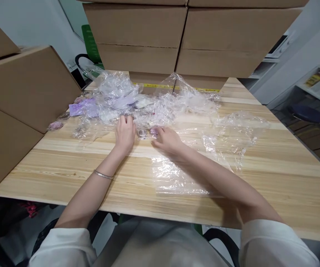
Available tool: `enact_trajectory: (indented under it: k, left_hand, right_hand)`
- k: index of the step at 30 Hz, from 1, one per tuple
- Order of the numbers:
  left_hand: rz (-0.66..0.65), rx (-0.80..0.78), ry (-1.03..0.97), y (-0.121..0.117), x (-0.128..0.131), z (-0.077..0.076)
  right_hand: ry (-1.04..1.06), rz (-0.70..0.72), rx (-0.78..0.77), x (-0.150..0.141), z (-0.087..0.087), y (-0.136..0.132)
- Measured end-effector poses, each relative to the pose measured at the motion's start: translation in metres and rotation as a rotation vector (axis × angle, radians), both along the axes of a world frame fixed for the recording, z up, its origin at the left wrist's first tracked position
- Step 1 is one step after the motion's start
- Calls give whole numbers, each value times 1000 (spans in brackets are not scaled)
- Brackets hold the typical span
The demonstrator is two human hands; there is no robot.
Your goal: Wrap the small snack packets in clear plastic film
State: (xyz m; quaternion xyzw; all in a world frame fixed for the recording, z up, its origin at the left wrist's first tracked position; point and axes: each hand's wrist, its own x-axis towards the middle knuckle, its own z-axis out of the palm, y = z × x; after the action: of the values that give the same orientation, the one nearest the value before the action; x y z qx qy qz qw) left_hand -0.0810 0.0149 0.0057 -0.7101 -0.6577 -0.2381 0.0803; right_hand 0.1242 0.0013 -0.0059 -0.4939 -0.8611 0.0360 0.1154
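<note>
A loose heap of clear plastic bags (115, 87) and small packets spreads across the wooden table (73, 174). At the heap's front edge, my left hand (124, 134) has its fingers bent down into the plastic; their tips are hidden. My right hand (167, 140) is to its right, fingers and thumb closing round a small purple packet (154, 131). Between the hands lies a small clear packet (142, 134) with dark marks. Purple sheets (83, 107) show at the heap's left side. Under my right forearm a flat clear plastic bag (173, 178) lies on the table.
Large cardboard boxes (137, 33) stand along the table's back, and another box (23, 85) borders the left. A yellow measuring tape (149, 85) runs along the back. Crumpled clear plastic (238, 129) lies to the right. A pinkish packet (55, 125) sits near the left box.
</note>
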Motion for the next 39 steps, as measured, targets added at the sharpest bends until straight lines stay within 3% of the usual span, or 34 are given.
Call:
enact_trajectory:
  k: [3,6,10,13,16,18,21,23,26,30,32,33,37,39]
  left_hand:
    - [-86,-153,32,-4,5,-3]
    - [-248,-192,73,-8,8,-8]
    - [-274,-212,201,-7,12,-16]
    - [-228,-234,228,-4,12,-17]
    - [-250,-237,265,-11,8,-8]
    - [-265,-206,290,-27,8,4]
    - [-337,-119,264,-62,21,23]
    - [-482,-119,245,-86,39,27]
    - [-771,-201,228,-111,74,14]
    - [-897,-273,158,-118,101,-15]
    - [-959,-348,88,-115,97,-18]
    - [-991,-393,46,-113,90,-16]
    - [-1032,-566,-78,-103,50,-2]
    - [-1036,-623,-52,-98,31,1]
  right_hand:
    - [-60,11,-18,-15,-3,24]
    - [-95,71,-43,-13,0,22]
    - [-55,97,-72,20,15,-14]
    - [238,150,-142,64,27,-51]
    - [481,182,-368,113,26,-84]
    - [518,153,-471,138,15,-100]
    - [429,140,-457,156,-4,-115]
    - [366,139,-387,157,-9,-124]
    - [349,37,-280,158,-2,-140]
    - [292,-396,-272,173,15,-170]
    - [269,-532,-400,184,17,-184]
    - [299,-518,-475,189,16,-189]
    - [507,-236,-608,198,7,-198]
    - [563,-221,-601,199,2,-200]
